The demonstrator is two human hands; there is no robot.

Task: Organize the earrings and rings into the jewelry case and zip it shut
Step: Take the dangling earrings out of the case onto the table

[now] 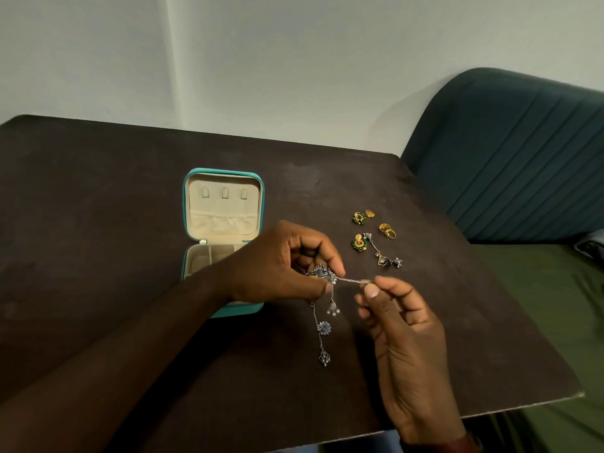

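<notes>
White wall runs behind a dark brown surface (130, 191), with a teal padded chair (510, 158) at its right side. Near the middle sits a teal jewelry case (185, 204), open. Its lid is swung back on the far side and shows beige lining with three small tabs and a gathered pocket. The near half, with its compartments, is partly hidden by the left forearm. The left hand (284, 263) is raised just in front of the case, its grip pinching the blue-stoned top of a long silver earring (324, 327) between thumb and fingertips. The right hand (402, 328) has its grip pinched on the end of a thin chain stretched taut from that top piece. The rest of the earring hangs below the left hand: a small bell, a blue flower and a dark pendant. Right of the case and apart from it lie two green and gold earrings (359, 218), a gold oval piece (369, 213), gold rings (387, 230) and another silver dangler (382, 255), all close together.
</notes>
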